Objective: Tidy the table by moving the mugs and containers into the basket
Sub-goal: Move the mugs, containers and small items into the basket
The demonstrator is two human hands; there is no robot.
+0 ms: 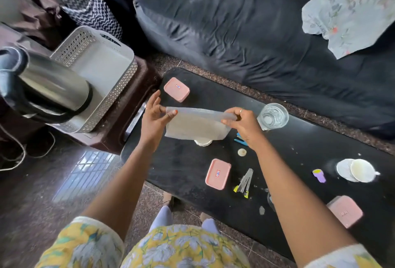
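Observation:
Both hands hold a clear, frosted plastic container (197, 124) above the left part of the black table (181, 165). My left hand (154, 116) grips its left end and my right hand (243, 122) its right end. Three pink-lidded containers rest on the table: one at the far left (176, 89), one in the middle near the front (218, 174), one at the right front (345, 211). A clear glass (273, 116) stands behind my right hand. A white mug (362, 170) on a saucer sits at the right. The grey perforated basket (119, 88) stands on a brown stool to the left.
A steel kettle (49, 88) sits in the basket's near-left side. On the table lie a stapler (245, 181), a purple object (319, 175), blue items (241, 139), a small white lid (203, 142). A dark sofa (256, 32) with floral cloth stands behind. Cables trail on the floor at left.

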